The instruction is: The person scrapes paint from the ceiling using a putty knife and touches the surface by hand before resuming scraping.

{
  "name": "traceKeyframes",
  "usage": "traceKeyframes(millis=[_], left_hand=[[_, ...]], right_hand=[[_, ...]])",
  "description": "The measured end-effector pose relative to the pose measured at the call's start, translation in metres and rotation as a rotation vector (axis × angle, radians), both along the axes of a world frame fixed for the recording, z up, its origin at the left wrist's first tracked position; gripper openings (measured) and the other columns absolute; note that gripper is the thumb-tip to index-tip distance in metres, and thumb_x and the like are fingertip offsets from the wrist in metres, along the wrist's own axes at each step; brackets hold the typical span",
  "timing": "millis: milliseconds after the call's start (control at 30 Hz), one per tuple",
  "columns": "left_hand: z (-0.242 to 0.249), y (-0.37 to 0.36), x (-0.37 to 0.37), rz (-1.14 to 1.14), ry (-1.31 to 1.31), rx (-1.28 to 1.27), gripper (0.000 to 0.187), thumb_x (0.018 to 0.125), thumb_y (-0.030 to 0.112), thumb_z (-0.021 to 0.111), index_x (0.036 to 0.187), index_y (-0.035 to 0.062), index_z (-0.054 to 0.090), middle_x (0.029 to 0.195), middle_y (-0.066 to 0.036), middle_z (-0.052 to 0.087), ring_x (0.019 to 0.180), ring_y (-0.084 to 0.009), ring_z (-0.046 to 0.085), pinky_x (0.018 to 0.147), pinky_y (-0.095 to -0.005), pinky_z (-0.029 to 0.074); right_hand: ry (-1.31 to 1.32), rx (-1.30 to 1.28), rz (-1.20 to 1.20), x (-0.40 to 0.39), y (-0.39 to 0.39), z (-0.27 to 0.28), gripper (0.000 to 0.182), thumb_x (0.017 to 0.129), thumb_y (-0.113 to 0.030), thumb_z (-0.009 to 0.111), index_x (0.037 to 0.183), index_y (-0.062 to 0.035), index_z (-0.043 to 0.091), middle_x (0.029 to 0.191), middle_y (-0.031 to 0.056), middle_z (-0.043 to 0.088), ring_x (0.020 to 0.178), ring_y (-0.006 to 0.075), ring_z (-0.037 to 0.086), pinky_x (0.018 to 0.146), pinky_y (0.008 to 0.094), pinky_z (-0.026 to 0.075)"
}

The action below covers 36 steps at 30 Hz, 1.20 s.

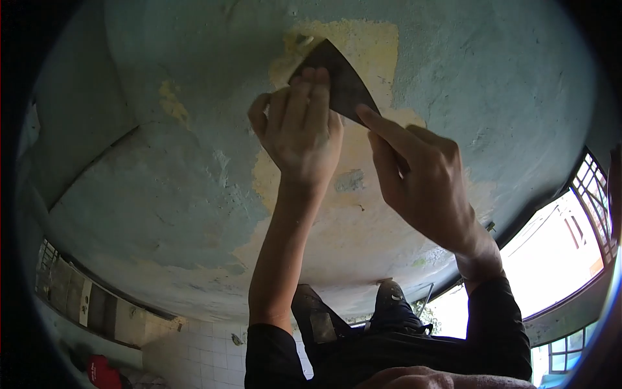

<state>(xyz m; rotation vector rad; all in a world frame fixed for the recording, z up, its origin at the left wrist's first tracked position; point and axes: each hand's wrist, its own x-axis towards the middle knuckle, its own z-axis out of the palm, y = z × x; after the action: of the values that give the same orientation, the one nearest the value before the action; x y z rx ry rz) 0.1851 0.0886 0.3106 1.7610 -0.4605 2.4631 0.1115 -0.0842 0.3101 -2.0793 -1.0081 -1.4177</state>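
A wide dark paint scraper (346,87) lies tilted against the wall, with its edge over bare yellowish plaster. My right hand (424,175) is closed around its handle, which the hand mostly hides; the index finger reaches along the blade. My left hand (301,126) shows its back, and its middle fingers lie stretched on the face of the blade while the outermost finger bends away to the left. Around both hands, the blue-green paint (220,162) gives way to a scraped patch (372,52) with ragged borders.
Cracked paint continues on both sides. A bright opening with a window grille (593,194) is at the right. Below are my legs (395,305), white tiles (194,350) and a red item (103,371) at lower left.
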Motion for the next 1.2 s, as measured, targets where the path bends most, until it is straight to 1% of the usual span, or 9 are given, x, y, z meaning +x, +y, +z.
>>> traceKeyframes(millis=[100, 333, 400, 600, 733, 800, 933, 1033, 1200], left_hand=[[0.026, 0.013, 0.003, 0.042, -0.024, -0.043, 0.036, 0.069, -0.003, 0.067, 0.101, 0.0094, 0.075, 0.098, 0.0, 0.073, 0.083, -0.016, 0.064, 0.091, -0.0386, 0.041], [-0.007, 0.0, -0.009, 0.032, 0.094, -0.024, 0.034, 0.07, -0.003, 0.068, 0.101, 0.0097, 0.074, 0.098, 0.0, 0.073, 0.083, -0.0168, 0.064, 0.091, -0.0396, 0.041], [-0.007, 0.0, -0.007, -0.01, 0.062, -0.003, 0.032, 0.07, -0.002, 0.068, 0.099, 0.0098, 0.074, 0.1, 0.0, 0.073, 0.083, -0.0166, 0.064, 0.091, -0.0399, 0.041], [0.04, 0.02, 0.003, 0.04, -0.052, -0.079, 0.031, 0.069, -0.003, 0.069, 0.097, 0.01, 0.075, 0.099, 0.001, 0.073, 0.083, -0.0146, 0.064, 0.091, -0.0388, 0.04], [0.013, 0.005, -0.01, 0.062, 0.065, -0.077, 0.032, 0.069, -0.004, 0.069, 0.097, 0.0099, 0.076, 0.098, 0.001, 0.073, 0.085, -0.0141, 0.064, 0.091, -0.0385, 0.039], [0.008, 0.001, -0.008, 0.023, 0.053, -0.056, 0.031, 0.07, -0.003, 0.069, 0.097, 0.0096, 0.075, 0.099, 0.001, 0.073, 0.084, -0.0138, 0.064, 0.091, -0.0388, 0.039], [0.04, 0.007, -0.002, 0.038, -0.014, -0.062, 0.028, 0.071, -0.001, 0.07, 0.096, 0.01, 0.076, 0.095, 0.002, 0.072, 0.082, -0.0154, 0.063, 0.091, -0.0395, 0.039], [0.03, 0.001, -0.014, 0.056, 0.05, -0.06, 0.03, 0.071, -0.001, 0.07, 0.099, 0.0099, 0.075, 0.094, 0.002, 0.072, 0.084, -0.0159, 0.064, 0.091, -0.0402, 0.039], [0.022, -0.004, -0.006, 0.032, 0.095, -0.003, 0.03, 0.073, 0.001, 0.07, 0.101, 0.0095, 0.074, 0.094, 0.001, 0.072, 0.087, -0.0145, 0.064, 0.092, -0.0407, 0.039]], right_hand=[[-0.048, 0.032, 0.038, 0.013, 0.016, 0.016, 0.028, 0.096, -0.001, 0.067, 0.123, -0.0018, 0.072, 0.058, -0.0011, 0.056, 0.049, 0.0036, 0.048, 0.042, 0.0253, 0.032], [0.06, -0.05, -0.02, -0.005, -0.003, -0.006, 0.028, 0.096, -0.001, 0.067, 0.123, -0.0016, 0.072, 0.058, 0.0, 0.057, 0.048, 0.0038, 0.048, 0.042, 0.0251, 0.033], [-0.002, 0.011, 0.012, -0.001, -0.001, -0.007, 0.026, 0.091, -0.001, 0.066, 0.116, 0.0015, 0.072, 0.053, 0.004, 0.056, 0.04, 0.0117, 0.05, 0.039, 0.0313, 0.039], [-0.106, 0.003, 0.045, 0.008, 0.023, 0.037, 0.026, 0.091, -0.001, 0.066, 0.116, 0.0015, 0.072, 0.053, 0.0045, 0.057, 0.041, 0.012, 0.052, 0.04, 0.0307, 0.04], [-0.046, -0.004, 0.059, 0.006, 0.006, 0.013, 0.023, 0.096, -0.001, 0.066, 0.118, -0.0004, 0.074, 0.061, 0.0051, 0.065, 0.047, 0.0044, 0.051, 0.042, 0.0239, 0.036], [-0.013, 0.02, 0.057, 0.001, 0.003, 0.009, 0.024, 0.092, -0.001, 0.065, 0.114, 0.0026, 0.072, 0.052, 0.0049, 0.056, 0.041, 0.0123, 0.052, 0.04, 0.0305, 0.04], [-0.057, 0.049, 0.082, 0.011, 0.013, 0.028, 0.024, 0.092, 0.0, 0.065, 0.115, 0.0032, 0.072, 0.052, 0.0057, 0.057, 0.041, 0.0122, 0.053, 0.04, 0.031, 0.04], [-0.074, 0.101, 0.121, 0.005, 0.01, 0.025, 0.023, 0.093, 0.0, 0.065, 0.114, 0.0038, 0.072, 0.053, 0.0067, 0.059, 0.042, 0.0121, 0.054, 0.041, 0.0309, 0.039], [0.062, 0.118, 0.056, 0.002, 0.001, 0.015, 0.023, 0.097, -0.004, 0.066, 0.118, -0.0017, 0.075, 0.061, 0.0059, 0.066, 0.048, 0.0031, 0.052, 0.043, 0.0242, 0.036]])
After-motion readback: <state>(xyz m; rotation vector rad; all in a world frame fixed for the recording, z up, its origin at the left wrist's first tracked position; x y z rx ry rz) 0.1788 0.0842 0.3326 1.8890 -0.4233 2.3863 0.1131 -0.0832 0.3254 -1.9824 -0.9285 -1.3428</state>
